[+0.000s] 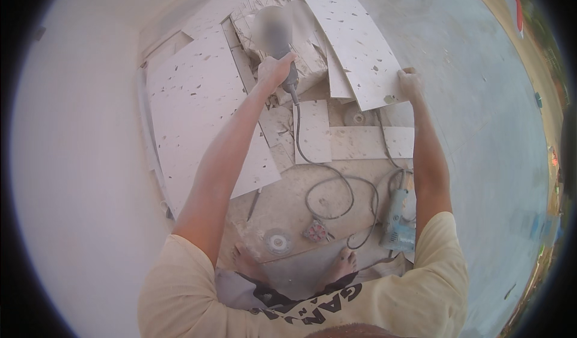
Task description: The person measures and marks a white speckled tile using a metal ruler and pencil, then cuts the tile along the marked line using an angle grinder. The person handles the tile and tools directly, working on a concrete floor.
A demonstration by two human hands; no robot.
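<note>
My left hand (275, 72) is closed around the slim body of a dark, corded angle grinder (291, 79). A blur covers its front end, so its disc cannot be made out. Beneath it lies a stack of broken, dusty tile pieces (311, 67). At the right, my right hand (411, 84) grips the near right edge of a long white speckled tile (354, 37), which rests over other pieces. Another large speckled tile (198, 97) lies at the left, under my left forearm. The grinder's cord (299, 136) trails down toward me.
A blue corded power tool (398, 224) lies by my right elbow. Near my bare feet are a round disc (277, 242) and a small reddish round piece (315, 231). Another disc (359, 117) sits among the tiles. Loops of cord (327, 216) cross the floor. A pale wall (78, 145) stands left.
</note>
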